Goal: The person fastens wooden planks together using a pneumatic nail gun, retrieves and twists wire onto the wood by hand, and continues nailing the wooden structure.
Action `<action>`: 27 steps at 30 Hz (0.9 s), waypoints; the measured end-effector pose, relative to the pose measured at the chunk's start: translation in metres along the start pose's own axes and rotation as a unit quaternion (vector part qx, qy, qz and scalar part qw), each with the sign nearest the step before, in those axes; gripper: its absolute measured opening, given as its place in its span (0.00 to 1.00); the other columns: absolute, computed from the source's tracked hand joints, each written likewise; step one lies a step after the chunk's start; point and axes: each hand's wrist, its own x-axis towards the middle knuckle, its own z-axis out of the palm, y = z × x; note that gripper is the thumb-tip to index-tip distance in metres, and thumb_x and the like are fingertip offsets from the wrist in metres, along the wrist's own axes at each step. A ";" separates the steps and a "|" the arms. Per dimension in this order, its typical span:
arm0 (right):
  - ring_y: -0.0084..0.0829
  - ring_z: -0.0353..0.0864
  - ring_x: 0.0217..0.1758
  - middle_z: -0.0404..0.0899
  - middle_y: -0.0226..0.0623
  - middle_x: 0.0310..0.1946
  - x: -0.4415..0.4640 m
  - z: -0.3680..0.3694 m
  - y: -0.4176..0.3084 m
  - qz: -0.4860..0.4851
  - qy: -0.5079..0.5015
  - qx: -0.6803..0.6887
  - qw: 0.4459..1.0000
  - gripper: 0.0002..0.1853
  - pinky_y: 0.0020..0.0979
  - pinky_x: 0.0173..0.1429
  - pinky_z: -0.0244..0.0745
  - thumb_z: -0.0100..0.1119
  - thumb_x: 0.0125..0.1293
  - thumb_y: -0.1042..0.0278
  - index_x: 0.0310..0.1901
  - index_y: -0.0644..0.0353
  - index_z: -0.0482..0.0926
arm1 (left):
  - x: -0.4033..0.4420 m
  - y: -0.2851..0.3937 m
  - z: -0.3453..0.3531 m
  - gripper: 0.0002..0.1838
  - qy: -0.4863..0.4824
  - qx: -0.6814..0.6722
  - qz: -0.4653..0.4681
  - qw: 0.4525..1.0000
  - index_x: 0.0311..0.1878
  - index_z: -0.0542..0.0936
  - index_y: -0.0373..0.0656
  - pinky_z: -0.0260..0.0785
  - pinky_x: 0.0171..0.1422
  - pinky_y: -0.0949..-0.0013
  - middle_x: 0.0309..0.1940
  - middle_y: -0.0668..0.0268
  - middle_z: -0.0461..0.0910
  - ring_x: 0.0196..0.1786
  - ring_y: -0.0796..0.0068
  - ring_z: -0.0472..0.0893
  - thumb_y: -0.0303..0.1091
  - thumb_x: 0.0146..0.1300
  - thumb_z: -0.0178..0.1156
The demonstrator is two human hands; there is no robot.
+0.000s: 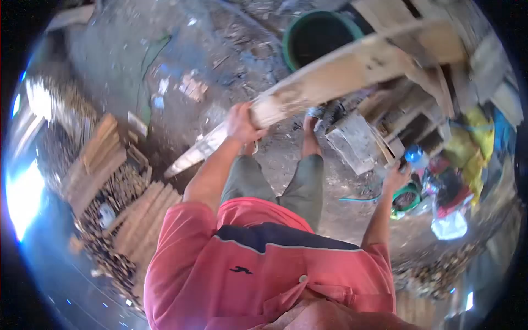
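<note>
A long pale wooden plank (330, 77) runs slantwise from the lower left to the upper right. My left hand (245, 125) grips its edge left of the middle, thumb toward me. At the right, my right hand (397, 176) is closed beside a stack of wood pieces (357, 140). A small dark thing shows at its fingertips, too blurred to name. A blue round item (413, 153) and a green container (407, 198) are close to that hand.
Behind the plank stands a dark tub with a green rim (287, 47). Yellow bags (473, 143) and a white plastic bag (449, 226) lie at the right. Piled wood pieces (124, 187) cover the left side. Scraps litter the dirt floor (220, 60).
</note>
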 end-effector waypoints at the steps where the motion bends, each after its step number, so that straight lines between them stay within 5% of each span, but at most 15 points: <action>1: 0.50 0.78 0.56 0.81 0.55 0.52 -0.008 -0.001 -0.030 -0.048 0.003 0.043 0.998 0.26 0.42 0.60 0.74 0.67 0.64 0.62 0.60 0.67 0.78 | 0.000 0.002 -0.005 0.51 -0.001 -0.024 0.004 1.000 0.64 0.69 0.43 0.71 0.62 0.51 0.54 0.53 0.74 0.58 0.48 0.74 0.60 0.37 0.76; 3: 0.45 0.79 0.55 0.81 0.53 0.52 -0.036 -0.002 -0.101 -0.030 -0.054 0.276 0.959 0.23 0.39 0.60 0.74 0.68 0.64 0.66 0.58 0.67 0.79 | -0.004 -0.004 -0.006 0.50 0.044 -0.036 0.043 0.997 0.65 0.70 0.46 0.70 0.64 0.51 0.56 0.53 0.74 0.59 0.48 0.74 0.59 0.37 0.76; 5: 0.37 0.82 0.51 0.83 0.47 0.48 -0.053 -0.017 -0.171 -0.153 -0.167 0.269 0.936 0.19 0.34 0.57 0.75 0.67 0.66 0.68 0.56 0.67 0.79 | 0.003 -0.001 -0.025 0.49 -0.042 -0.117 0.023 0.992 0.65 0.72 0.49 0.68 0.66 0.51 0.60 0.51 0.72 0.63 0.47 0.72 0.58 0.38 0.77; 7: 0.45 0.80 0.53 0.82 0.50 0.50 -0.084 -0.062 -0.284 -0.218 -0.244 0.348 0.879 0.18 0.39 0.59 0.74 0.67 0.64 0.71 0.54 0.68 0.80 | 0.001 -0.015 -0.017 0.47 -0.020 -0.228 0.054 0.972 0.64 0.74 0.51 0.65 0.69 0.48 0.62 0.51 0.70 0.67 0.46 0.68 0.58 0.38 0.77; 10: 0.48 0.80 0.51 0.82 0.48 0.49 -0.126 -0.100 -0.414 -0.423 -0.211 0.333 0.816 0.19 0.42 0.59 0.75 0.68 0.64 0.70 0.55 0.66 0.80 | -0.034 -0.039 -0.028 0.42 0.225 -0.267 0.089 0.933 0.62 0.76 0.50 0.62 0.70 0.42 0.60 0.51 0.70 0.67 0.41 0.66 0.55 0.42 0.77; 13: 0.51 0.79 0.52 0.82 0.46 0.48 -0.180 -0.079 -0.506 -0.563 -0.208 0.293 0.744 0.21 0.44 0.59 0.73 0.69 0.62 0.70 0.56 0.64 0.79 | -0.115 -0.094 -0.006 0.38 0.291 -0.279 -0.112 0.908 0.61 0.76 0.50 0.61 0.70 0.42 0.62 0.50 0.69 0.67 0.41 0.66 0.53 0.46 0.76; 14: 0.49 0.78 0.54 0.82 0.46 0.47 -0.201 -0.066 -0.532 -0.561 -0.274 0.267 0.734 0.24 0.45 0.61 0.71 0.71 0.61 0.62 0.57 0.62 0.79 | -0.148 -0.119 -0.002 0.35 0.317 -0.281 -0.182 0.887 0.61 0.76 0.47 0.62 0.71 0.45 0.59 0.50 0.72 0.66 0.42 0.67 0.49 0.50 0.75; 16: 0.48 0.77 0.55 0.82 0.46 0.47 -0.247 -0.037 -0.574 -0.649 -0.305 0.164 0.677 0.27 0.46 0.63 0.70 0.71 0.60 0.57 0.58 0.62 0.78 | -0.213 -0.182 0.051 0.34 0.308 -0.319 -0.336 0.831 0.62 0.75 0.42 0.67 0.67 0.52 0.56 0.52 0.76 0.62 0.52 0.74 0.48 0.55 0.73; 17: 0.48 0.77 0.56 0.82 0.46 0.47 -0.268 -0.018 -0.594 -0.688 -0.309 0.113 0.647 0.29 0.46 0.64 0.69 0.71 0.60 0.55 0.58 0.62 0.78 | -0.240 -0.213 0.072 0.32 0.277 -0.508 -0.428 0.694 0.61 0.75 0.37 0.70 0.62 0.57 0.56 0.54 0.78 0.57 0.61 0.76 0.50 0.61 0.68; 18: 0.49 0.77 0.58 0.81 0.49 0.50 -0.286 0.006 -0.606 -0.706 -0.338 0.090 0.615 0.36 0.47 0.65 0.69 0.73 0.55 0.44 0.59 0.62 0.78 | -0.265 -0.244 0.093 0.32 0.278 -0.639 -0.520 0.494 0.61 0.74 0.32 0.73 0.57 0.63 0.56 0.55 0.79 0.52 0.70 0.79 0.52 0.67 0.64; 19: 0.50 0.77 0.59 0.81 0.51 0.52 -0.310 0.013 -0.623 -0.698 -0.383 0.034 0.605 0.39 0.47 0.65 0.69 0.73 0.53 0.41 0.59 0.62 0.78 | -0.289 -0.273 0.061 0.32 0.255 -0.616 -0.564 0.487 0.61 0.75 0.33 0.74 0.56 0.63 0.49 0.57 0.82 0.49 0.70 0.80 0.55 0.68 0.61; 20: 0.51 0.77 0.59 0.80 0.53 0.53 -0.332 0.018 -0.638 -0.685 -0.423 -0.024 0.593 0.41 0.47 0.65 0.70 0.73 0.52 0.39 0.60 0.63 0.77 | -0.319 -0.311 0.137 0.32 0.229 -0.562 -0.657 0.447 0.60 0.76 0.36 0.75 0.48 0.66 0.40 0.61 0.83 0.39 0.72 0.79 0.58 0.69 0.60; 21: 0.51 0.77 0.60 0.79 0.54 0.55 -0.351 0.026 -0.653 -0.667 -0.457 -0.082 0.582 0.43 0.46 0.65 0.70 0.73 0.51 0.36 0.60 0.64 0.77 | -0.342 -0.340 0.144 0.33 0.231 -0.652 -0.646 0.323 0.64 0.74 0.38 0.72 0.40 0.70 0.38 0.62 0.82 0.33 0.75 0.75 0.58 0.69 0.60; 23: 0.53 0.78 0.61 0.78 0.58 0.58 -0.373 0.057 -0.659 -0.640 -0.510 -0.133 0.559 0.50 0.45 0.66 0.73 0.72 0.46 0.30 0.62 0.66 0.75 | -0.361 -0.382 0.163 0.42 0.271 -0.678 -0.646 0.224 0.73 0.64 0.41 0.65 0.34 0.73 0.55 0.54 0.77 0.36 0.78 0.71 0.66 0.69 0.53; 27: 0.44 0.83 0.57 0.82 0.53 0.53 -0.401 0.080 -0.665 -0.505 -0.656 -0.165 0.535 0.50 0.38 0.63 0.75 0.78 0.45 0.39 0.64 0.68 0.73 | -0.346 -0.435 0.202 0.53 0.331 -0.693 -0.630 0.114 0.78 0.58 0.43 0.68 0.54 0.59 0.71 0.47 0.63 0.52 0.66 0.71 0.79 0.64 0.43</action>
